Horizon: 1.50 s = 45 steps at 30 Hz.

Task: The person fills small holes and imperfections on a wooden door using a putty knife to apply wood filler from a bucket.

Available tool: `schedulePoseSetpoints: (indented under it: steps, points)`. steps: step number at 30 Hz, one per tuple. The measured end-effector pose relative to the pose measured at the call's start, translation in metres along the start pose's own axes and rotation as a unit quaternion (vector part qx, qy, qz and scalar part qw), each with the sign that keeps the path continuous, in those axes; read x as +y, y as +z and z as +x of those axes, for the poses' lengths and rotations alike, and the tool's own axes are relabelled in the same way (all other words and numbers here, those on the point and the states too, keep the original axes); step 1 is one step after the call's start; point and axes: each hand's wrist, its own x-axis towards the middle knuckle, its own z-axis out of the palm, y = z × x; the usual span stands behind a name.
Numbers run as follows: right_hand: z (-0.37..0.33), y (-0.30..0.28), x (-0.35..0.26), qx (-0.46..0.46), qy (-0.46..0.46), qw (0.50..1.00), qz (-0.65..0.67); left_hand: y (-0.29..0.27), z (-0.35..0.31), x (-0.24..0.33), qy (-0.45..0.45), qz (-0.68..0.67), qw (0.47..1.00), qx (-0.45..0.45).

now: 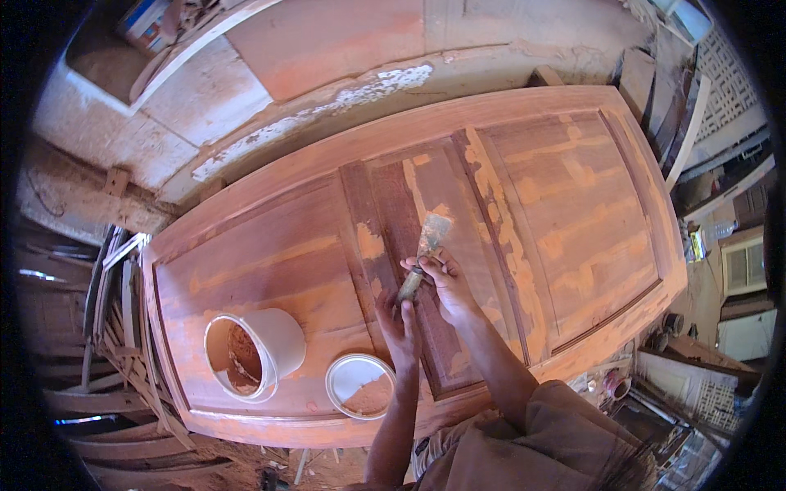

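Observation:
A putty knife (pixel 434 236) with an orange-smeared metal blade is held over the middle of a wooden panelled door (pixel 286 278), blade pointing away from me. My right hand (pixel 452 288) pinches it where blade meets handle. The fingers of my left hand (pixel 399 327) close on the lower end of the handle. Patches of orange filler streak the door's panels and rails. To the left of my hands stands a white bucket (pixel 286 344), tilted toward the left in view, with orange filler inside. Beside it, nearer me, lies a round white lid (pixel 348 378) carrying a heap of filler.
The door lies flat and fills most of the view. Behind it runs a wall with worn white paint (pixel 327 114). Stacked timber strips (pixel 123 327) crowd the left side. Planks (pixel 639 86), a lattice panel (pixel 729 90) and other clutter sit at the right.

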Motion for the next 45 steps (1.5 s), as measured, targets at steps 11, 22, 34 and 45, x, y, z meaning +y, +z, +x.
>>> schedulePoseSetpoints:
  steps: [11, 22, 34, 45]
  points:
    - [0.058, -0.053, -0.021, 0.206, -0.296, 0.647, -0.672, 0.029, 0.126, -0.019, -0.039, 0.136, 0.980, -0.138]
    - [0.115, -0.060, -0.047, -0.021, -0.373, 0.445, -0.814, 0.042, 0.149, 0.028, -0.020, 0.061, 0.988, -0.141]
    - [0.202, -0.129, -0.085, 0.101, -0.268, 0.847, -0.448, -0.166, -0.061, 0.010, -0.015, 0.167, 0.939, 0.299]
    - [0.203, -0.118, -0.068, 0.177, -0.366, 0.591, -0.697, -0.294, -0.160, -0.064, -0.050, 0.480, 0.755, 0.444]
